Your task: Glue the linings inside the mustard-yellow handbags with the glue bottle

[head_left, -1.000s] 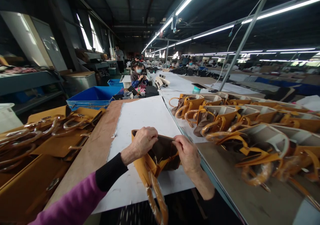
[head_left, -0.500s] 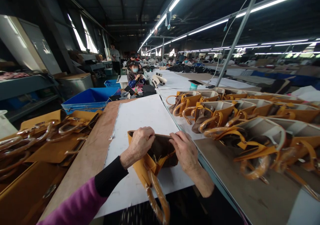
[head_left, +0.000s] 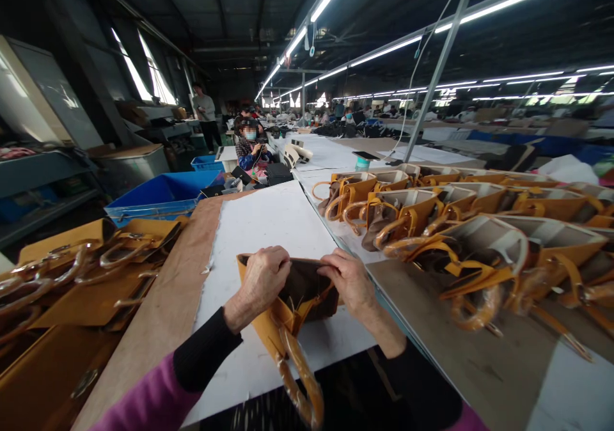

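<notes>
A mustard-yellow handbag (head_left: 268,329) with a dark brown lining sits on the white sheet (head_left: 254,220) in front of me, its mouth turned up. Its plastic-wrapped handle (head_left: 302,380) hangs toward me past the table edge. My left hand (head_left: 261,277) is closed on the bag's rim at the left, fingers curled over the top. At the right of the same rim, my right hand (head_left: 348,284) pinches the edge between thumb and fingers. The inside of the bag is partly hidden by shadow and by my hands.
Several like bags (head_left: 480,252) stand open in rows on the right-hand table. More yellow bags (head_left: 91,297) lie flat at the left. A blue bin (head_left: 158,194) stands beyond them. Farther off, a masked person (head_left: 252,149) sits, and a metal post (head_left: 441,66) rises at the right.
The whole view has shifted slightly, so the surroundings sit a little farther left. Both hands keep hold of the bag's rim, the right-hand fingers slightly closer to the left hand.
</notes>
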`<action>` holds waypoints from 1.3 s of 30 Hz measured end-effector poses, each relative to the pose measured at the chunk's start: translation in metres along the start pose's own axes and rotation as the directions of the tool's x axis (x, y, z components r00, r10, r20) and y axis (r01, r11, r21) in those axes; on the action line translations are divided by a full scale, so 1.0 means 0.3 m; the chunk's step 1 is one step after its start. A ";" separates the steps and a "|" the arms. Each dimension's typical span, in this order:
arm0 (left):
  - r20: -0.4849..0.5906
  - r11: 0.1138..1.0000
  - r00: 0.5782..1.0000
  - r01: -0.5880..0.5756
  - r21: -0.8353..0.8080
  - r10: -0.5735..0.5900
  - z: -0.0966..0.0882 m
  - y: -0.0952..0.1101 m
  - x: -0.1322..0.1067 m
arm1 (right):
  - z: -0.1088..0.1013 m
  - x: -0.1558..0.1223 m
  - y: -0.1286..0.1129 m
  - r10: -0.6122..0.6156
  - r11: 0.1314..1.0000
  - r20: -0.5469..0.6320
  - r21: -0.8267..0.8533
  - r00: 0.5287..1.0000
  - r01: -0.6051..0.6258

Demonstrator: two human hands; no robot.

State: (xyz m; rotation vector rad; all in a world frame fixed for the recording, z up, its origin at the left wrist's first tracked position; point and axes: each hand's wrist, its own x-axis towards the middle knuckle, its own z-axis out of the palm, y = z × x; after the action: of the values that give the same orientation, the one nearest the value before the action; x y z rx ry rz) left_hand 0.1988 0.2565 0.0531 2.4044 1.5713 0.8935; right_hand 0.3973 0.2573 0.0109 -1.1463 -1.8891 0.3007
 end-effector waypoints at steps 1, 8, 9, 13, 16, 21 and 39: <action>0.004 1.000 1.000 0.004 -0.003 -0.004 -0.001 0.000 0.000 | -0.004 0.007 0.001 0.013 0.999 0.010 0.033 1.000 -0.013; 0.044 0.998 0.999 -0.013 -0.057 0.015 -0.025 -0.001 -0.004 | -0.018 0.025 -0.016 0.054 0.990 0.052 0.128 0.997 -0.060; 0.048 0.998 0.999 -0.010 -0.060 0.012 -0.027 -0.001 -0.005 | -0.017 0.024 -0.018 0.051 0.990 0.056 0.126 0.997 -0.058; 0.038 0.998 0.999 -0.002 -0.066 0.005 -0.028 -0.003 -0.010 | -0.014 0.010 -0.028 0.046 0.998 0.061 0.047 0.997 -0.049; 0.023 0.998 1.000 0.008 -0.062 -0.007 -0.020 -0.002 -0.012 | -0.015 -0.002 -0.050 0.000 0.990 0.016 -0.139 1.000 0.002; -0.008 0.999 1.000 0.026 -0.026 -0.026 -0.003 -0.007 -0.018 | -0.004 0.017 -0.117 -0.132 0.872 0.073 -0.467 0.989 0.151; 0.254 0.974 0.942 0.196 0.116 -0.220 -0.162 -0.123 -0.056 | 0.013 0.050 -0.172 -0.087 0.776 0.181 -0.604 0.980 0.180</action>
State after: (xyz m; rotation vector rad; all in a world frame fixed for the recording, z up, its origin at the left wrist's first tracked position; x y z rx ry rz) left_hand 0.1386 0.2484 0.0705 2.2429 1.7470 0.4501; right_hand 0.3608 0.2420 0.0475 -1.4263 -2.2679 -0.3690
